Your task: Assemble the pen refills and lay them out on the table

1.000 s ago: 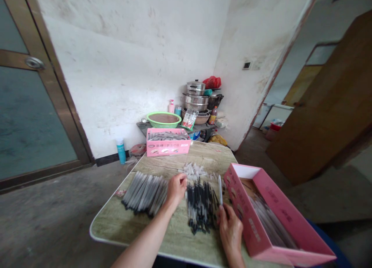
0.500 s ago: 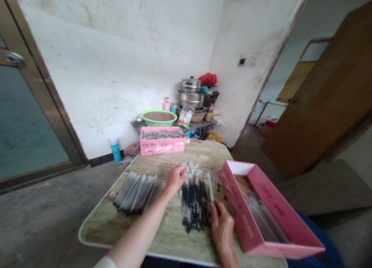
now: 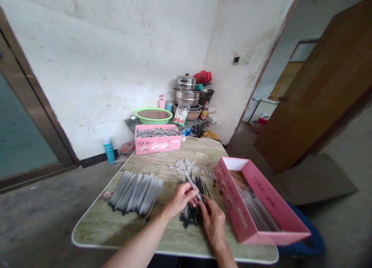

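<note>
A slim pen (image 3: 191,181) with a pale, clear barrel slants above the middle of the table. My left hand (image 3: 181,198) is closed on its barrel in a pinch. At the lower end of the same pen, the fingers of my right hand (image 3: 214,219) are closed, partly hiding that end. Beneath both hands lies a bundle of black, thin pen parts (image 3: 188,215), partly covered by them. Beyond it is a heap of small whitish plastic pieces (image 3: 184,166). Left of my left hand, clear pens with dark ends (image 3: 136,192) lie side by side in a row.
A long pink box (image 3: 242,221) at the right holds clear tubes. Another pink box (image 3: 158,146), full of pen-like sticks, stands at the table's far edge. Behind it are a green basin (image 3: 142,120) and stacked pots (image 3: 187,97). The table's rounded edge (image 3: 76,235) shows at front left.
My left hand has come from the small whitish pieces back toward my right hand and now pinches the pen. The pen, upright in my right hand before, now tilts left. The view has shifted slightly.
</note>
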`<state>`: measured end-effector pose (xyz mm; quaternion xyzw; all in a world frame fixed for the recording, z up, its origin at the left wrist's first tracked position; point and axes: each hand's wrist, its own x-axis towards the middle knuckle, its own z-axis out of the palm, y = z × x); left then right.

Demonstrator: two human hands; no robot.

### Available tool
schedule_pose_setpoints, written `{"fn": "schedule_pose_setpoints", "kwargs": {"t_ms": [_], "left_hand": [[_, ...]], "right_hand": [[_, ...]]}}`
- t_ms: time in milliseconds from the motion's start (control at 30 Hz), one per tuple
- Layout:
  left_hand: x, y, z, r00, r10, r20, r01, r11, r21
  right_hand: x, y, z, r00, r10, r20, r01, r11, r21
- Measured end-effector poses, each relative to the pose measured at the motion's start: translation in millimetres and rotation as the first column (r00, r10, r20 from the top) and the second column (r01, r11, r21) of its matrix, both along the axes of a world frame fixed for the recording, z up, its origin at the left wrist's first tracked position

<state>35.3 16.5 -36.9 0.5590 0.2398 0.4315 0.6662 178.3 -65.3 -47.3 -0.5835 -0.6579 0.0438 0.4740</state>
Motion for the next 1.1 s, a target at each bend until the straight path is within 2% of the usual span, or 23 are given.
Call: {"fn": "schedule_pose_setpoints", "kwargs": {"t_ms": [100,200,267,333,500,600,733,900,1100], "left_hand": [[-6,0,1.3,0.991,0.045,0.126,-0.027,0.990,-0.141],[-12,4,2.8,0.967,0.130,0.218,-0.065,0.957,-0.282],[-16,8,2.8,0.949,0.179,0.261,-0.077,0.931,-0.357],[-18,12,1.9,0.927,0.223,0.301,-0.080,0.903,-0.421],[-24,22,-1.6,0.816,0.370,0.443,-0.033,0.796,-0.604],[-27,26,-2.7,0.762,0.433,0.483,-0.006,0.749,-0.663],[-28,26,-2.6,0.786,0.405,0.467,-0.011,0.765,-0.644],[-24,22,-1.1,0.824,0.364,0.434,-0.057,0.816,-0.576],[-23,23,-3.7,0.842,0.346,0.415,-0.071,0.832,-0.550]], "right_hand": [[3,-4,2,0.988,-0.134,-0.077,0.135,0.991,0.002],[12,-6,0,0.917,-0.374,-0.142,0.371,0.927,-0.046],[19,-5,-3,0.868,-0.485,-0.106,0.478,0.875,-0.079],[24,-4,-5,0.857,-0.514,-0.026,0.509,0.854,-0.104],[18,-1,-8,0.922,-0.372,0.106,0.384,0.912,-0.144],[12,-3,-7,0.925,-0.282,0.256,0.327,0.932,-0.155],[13,-8,-6,0.899,-0.176,0.401,0.252,0.956,-0.147],[19,-13,-8,0.900,-0.138,0.414,0.216,0.965,-0.148],[20,-13,-7,0.910,-0.137,0.391,0.222,0.958,-0.180]]}}
